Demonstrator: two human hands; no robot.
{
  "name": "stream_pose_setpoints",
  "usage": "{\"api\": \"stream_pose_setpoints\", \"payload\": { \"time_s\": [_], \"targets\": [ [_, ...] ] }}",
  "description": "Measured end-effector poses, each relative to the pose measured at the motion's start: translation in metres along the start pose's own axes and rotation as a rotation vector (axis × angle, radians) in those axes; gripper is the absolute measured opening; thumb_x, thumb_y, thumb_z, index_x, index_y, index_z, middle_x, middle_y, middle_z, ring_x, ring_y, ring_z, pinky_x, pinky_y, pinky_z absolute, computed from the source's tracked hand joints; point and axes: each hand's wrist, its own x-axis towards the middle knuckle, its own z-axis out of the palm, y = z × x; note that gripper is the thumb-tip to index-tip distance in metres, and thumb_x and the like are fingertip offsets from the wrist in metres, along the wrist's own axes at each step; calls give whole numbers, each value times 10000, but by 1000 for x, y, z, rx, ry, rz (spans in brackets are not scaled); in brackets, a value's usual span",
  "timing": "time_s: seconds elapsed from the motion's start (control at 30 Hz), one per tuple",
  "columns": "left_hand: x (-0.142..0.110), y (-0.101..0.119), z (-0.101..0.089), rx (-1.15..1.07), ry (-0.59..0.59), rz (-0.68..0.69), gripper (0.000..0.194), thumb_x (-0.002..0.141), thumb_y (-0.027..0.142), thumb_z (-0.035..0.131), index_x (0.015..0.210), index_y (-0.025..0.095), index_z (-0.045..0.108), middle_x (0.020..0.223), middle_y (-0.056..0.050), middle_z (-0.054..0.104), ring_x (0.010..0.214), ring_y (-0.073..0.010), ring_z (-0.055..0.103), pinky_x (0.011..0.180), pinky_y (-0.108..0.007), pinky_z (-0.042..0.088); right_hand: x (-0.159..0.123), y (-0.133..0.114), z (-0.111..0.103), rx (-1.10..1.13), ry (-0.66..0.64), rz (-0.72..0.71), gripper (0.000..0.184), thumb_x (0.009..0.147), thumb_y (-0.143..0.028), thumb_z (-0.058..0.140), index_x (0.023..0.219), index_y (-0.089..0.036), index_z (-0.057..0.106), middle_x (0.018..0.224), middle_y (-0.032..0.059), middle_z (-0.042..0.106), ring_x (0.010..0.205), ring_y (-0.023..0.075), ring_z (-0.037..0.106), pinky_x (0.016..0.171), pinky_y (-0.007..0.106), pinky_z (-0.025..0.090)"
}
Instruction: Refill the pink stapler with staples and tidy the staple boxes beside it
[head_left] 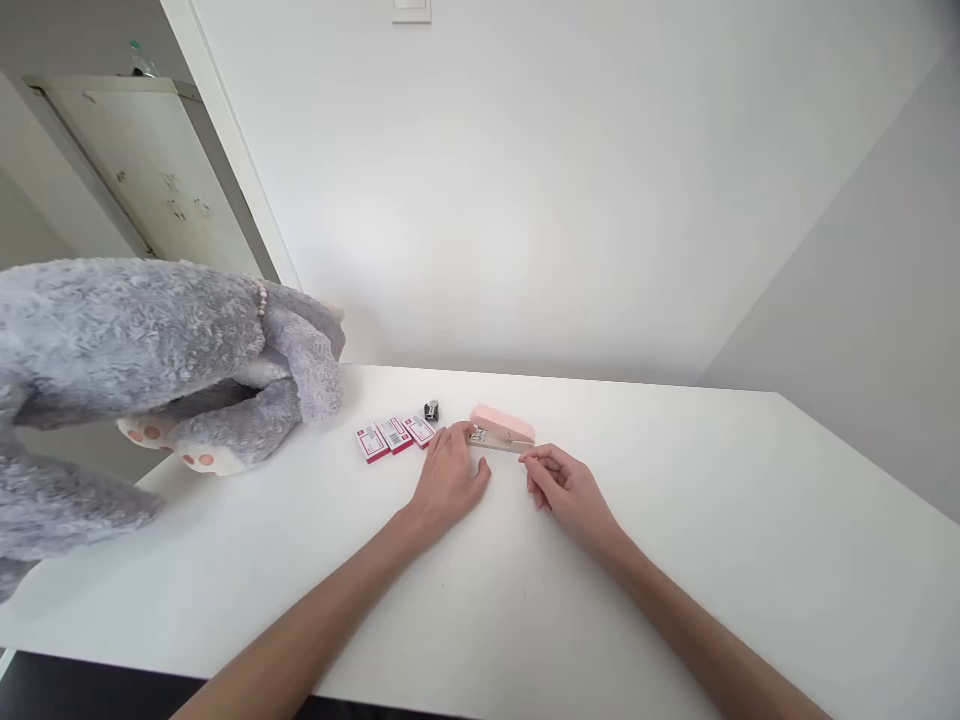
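A stapler (504, 424) with a pink top arm and a pale base lies on the white table, its top raised at an angle over the base. At its left end is my left hand (448, 480), palm down, fingers stretched out and thumb apart; the fingertips touch or nearly touch that end. My right hand (562, 488) is at the right end with its fingers curled and thumb and index pinched together. Whatever is between those fingertips is hidden. Left of my left hand lie three red-and-white small boxes (394, 434) and a small black staple remover (431, 410).
A big grey plush toy (247, 370) sits on the table's left side, its limbs reaching over the surface. The white table (465, 610) meets a white wall (510, 200) at the back. Beyond a doorway at far left stands a pale cabinet (142, 160) with a bottle on top.
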Motion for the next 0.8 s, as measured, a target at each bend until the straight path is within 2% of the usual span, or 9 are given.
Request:
{"api": "stream_pose_setpoints", "payload": {
  "time_s": [0.27,0.5,0.67,0.73,0.8],
  "targets": [
    [1,-2,-2,32,-11,55,168,963,228,558,1128,203,575,1138,-124,693,1130,-322,635,954,-476,517,0,-5,-2,-11,108,13,499,917,-742,616,984,-249,660,709,-8,574,605,169,523,588,324,429],
    [1,-2,-2,-6,-63,31,164,992,264,555,1149,216,569,1150,-111,685,1086,-314,637,900,-459,535,-1,-6,-2,-10,120,17,475,927,-720,615,992,-251,656,715,-7,566,621,174,518,605,328,427],
    [1,-3,-2,-62,-103,47,155,1005,247,524,1156,228,554,1186,-114,662,1119,-309,624,921,-469,546,-1,-5,-5,-37,234,21,417,940,-666,608,1001,-256,654,715,-1,581,670,195,538,637,339,438],
    [1,-2,-3,-78,-119,78,152,1007,230,507,1153,230,550,1177,-112,666,1125,-305,622,928,-471,547,-1,-6,-7,-61,319,20,368,945,-617,605,1014,-259,657,829,35,657,773,221,596,677,348,468],
    [1,0,-5,-92,-139,130,143,1011,217,485,1138,234,547,1157,-107,678,1137,-303,616,943,-475,542,0,-6,-9,-86,390,8,334,946,-574,602,1044,-260,658,1042,83,711,934,253,639,749,369,504]
  ]
}}
